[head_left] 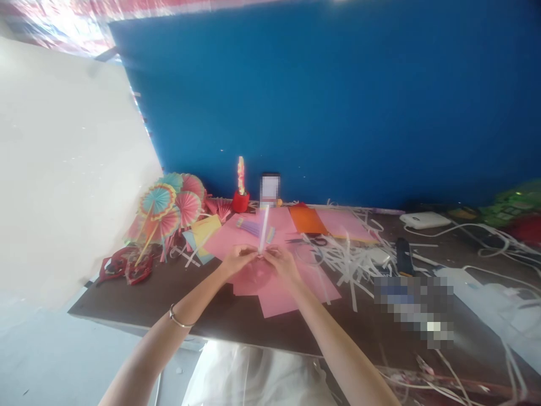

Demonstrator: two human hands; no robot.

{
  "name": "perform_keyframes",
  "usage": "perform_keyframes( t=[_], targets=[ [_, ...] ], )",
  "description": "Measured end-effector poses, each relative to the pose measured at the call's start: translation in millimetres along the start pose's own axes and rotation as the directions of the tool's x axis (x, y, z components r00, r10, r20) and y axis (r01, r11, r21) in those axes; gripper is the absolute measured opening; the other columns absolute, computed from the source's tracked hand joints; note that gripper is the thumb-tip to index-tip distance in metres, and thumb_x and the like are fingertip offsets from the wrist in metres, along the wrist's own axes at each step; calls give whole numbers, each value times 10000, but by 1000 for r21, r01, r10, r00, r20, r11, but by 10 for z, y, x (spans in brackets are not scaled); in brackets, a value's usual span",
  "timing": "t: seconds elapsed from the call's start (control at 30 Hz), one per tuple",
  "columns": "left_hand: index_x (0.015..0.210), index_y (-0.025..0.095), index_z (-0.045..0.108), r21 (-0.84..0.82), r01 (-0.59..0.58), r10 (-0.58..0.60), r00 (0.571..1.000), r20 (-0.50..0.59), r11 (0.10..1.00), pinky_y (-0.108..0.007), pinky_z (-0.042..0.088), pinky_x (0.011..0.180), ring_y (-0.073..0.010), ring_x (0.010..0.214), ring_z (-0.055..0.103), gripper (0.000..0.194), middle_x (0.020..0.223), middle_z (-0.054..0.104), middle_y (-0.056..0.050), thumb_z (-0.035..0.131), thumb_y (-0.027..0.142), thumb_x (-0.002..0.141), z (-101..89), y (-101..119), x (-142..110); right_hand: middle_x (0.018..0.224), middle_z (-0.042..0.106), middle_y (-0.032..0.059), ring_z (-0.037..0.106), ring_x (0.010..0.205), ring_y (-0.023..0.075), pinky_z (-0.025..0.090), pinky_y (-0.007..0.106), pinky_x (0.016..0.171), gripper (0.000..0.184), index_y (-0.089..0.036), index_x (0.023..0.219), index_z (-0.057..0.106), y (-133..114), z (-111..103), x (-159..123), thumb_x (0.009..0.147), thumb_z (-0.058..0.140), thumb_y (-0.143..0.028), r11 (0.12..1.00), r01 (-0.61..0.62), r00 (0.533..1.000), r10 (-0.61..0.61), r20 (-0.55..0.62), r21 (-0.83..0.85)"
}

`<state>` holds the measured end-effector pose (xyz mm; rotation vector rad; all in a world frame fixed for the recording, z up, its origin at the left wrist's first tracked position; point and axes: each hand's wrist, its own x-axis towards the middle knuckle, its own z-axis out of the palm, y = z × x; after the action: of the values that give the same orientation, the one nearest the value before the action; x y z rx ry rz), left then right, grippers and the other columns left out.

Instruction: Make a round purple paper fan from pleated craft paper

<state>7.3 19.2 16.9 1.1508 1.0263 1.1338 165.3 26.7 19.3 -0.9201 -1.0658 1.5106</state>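
Both hands meet over the middle of the dark brown worktop [139, 293]. The left hand [239, 260] and the right hand [282, 263] each have their fingers pinched together on the lower end of a thin, pale translucent stick [264, 230], which stands nearly upright between them, its top tilted slightly to the right. The stick is held just above a spread of pink paper sheets [291, 293] lying flat on the worktop. A thin metal bangle [180, 321] circles the left wrist

Behind the hands lies an orange paper sheet [307, 220], and to its right a loose tangle of white paper strips [346, 259]. At the far left of the worktop a cluster of pleated round paper fans in pink, teal and yellow [169, 206] leans together, with red-handled scissors [124, 269] lying in front of them. A small red pot holding a striped stick [240, 194] stands against the blue wall [338, 101]
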Motion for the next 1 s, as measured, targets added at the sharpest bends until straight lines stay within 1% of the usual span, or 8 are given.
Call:
perform_keyframes(
  t=[0.07, 0.17, 0.23, 0.3, 0.43, 0.6, 0.87, 1.0],
  targets=[
    [820, 117, 690, 4, -10, 10, 1000, 24, 1000, -302, 486, 717, -173, 719, 631, 336, 790, 692, -95, 741, 375, 611, -7, 2, 2, 631, 650, 10, 633, 609, 163, 499, 278, 620, 221, -181, 699, 609, -7, 5, -8, 605, 750, -323, 984, 95, 994, -101, -35, -150],
    [824, 116, 697, 14, -58, 57, 996, 71, 998, -284, 478, 685, -153, 686, 607, 324, 762, 683, -84, 720, 381, 639, -22, 0, 5, 698, 669, 42, 637, 639, 179, 508, 298, 632, 173, -174, 711, 634, 1, 15, -29, 682, 679, -339, 901, 233, 970, -242, 21, -366],
    [807, 117, 699, 32, -85, 83, 995, 62, 996, -277, 472, 664, -140, 653, 591, 318, 724, 675, -71, 716, 387, 641, -30, -13, 12, 759, 679, 58, 640, 685, 190, 516, 308, 648, 174, -175, 725, 651, 16, 23, -47, 712, 641, -348, 838, 296, 951, -305, 57, -458],
    [785, 118, 700, 47, -95, 94, 995, 34, 994, -276, 470, 650, -132, 628, 579, 325, 698, 668, -62, 721, 401, 627, -33, -32, 23, 801, 682, 63, 643, 721, 198, 524, 309, 648, 179, -179, 744, 659, 29, 29, -64, 730, 612, -351, 792, 327, 937, -343, 67, -515],
    [771, 128, 701, 56, -104, 104, 995, -4, 993, -278, 477, 649, -128, 621, 577, 342, 716, 673, -62, 719, 430, 612, -26, -65, 45, 808, 685, 60, 646, 706, 192, 527, 298, 614, 166, -190, 798, 654, 21, 33, -87, 765, 563, -325, 711, 354, 914, -399, 65, -607],
    [768, 136, 701, 92, -125, 127, 992, -9, 988, -272, 482, 635, -126, 610, 579, 331, 705, 670, -54, 704, 435, 625, -34, -80, 55, 817, 686, 60, 639, 678, 182, 525, 300, 625, 161, -191, 813, 658, -14, 36, -105, 786, 545, -303, 614, 412, 879, -464, 114, -673],
    [765, 131, 692, 127, -124, 127, 992, -9, 984, -264, 483, 635, -121, 609, 577, 299, 682, 658, -43, 691, 407, 650, -40, -66, 44, 839, 695, 58, 643, 721, 184, 535, 302, 661, 173, -190, 802, 677, -5, 22, -106, 801, 510, -234, 551, 456, 855, -490, 170, -699],
    [762, 129, 686, 144, -128, 129, 992, -3, 981, -258, 481, 632, -118, 605, 576, 283, 661, 649, -37, 686, 394, 663, -40, -61, 40, 831, 696, 58, 645, 719, 189, 539, 300, 643, 179, -194, 804, 682, -6, 14, -100, 798, 505, -220, 520, 467, 846, -497, 191, -715]
  ],
)
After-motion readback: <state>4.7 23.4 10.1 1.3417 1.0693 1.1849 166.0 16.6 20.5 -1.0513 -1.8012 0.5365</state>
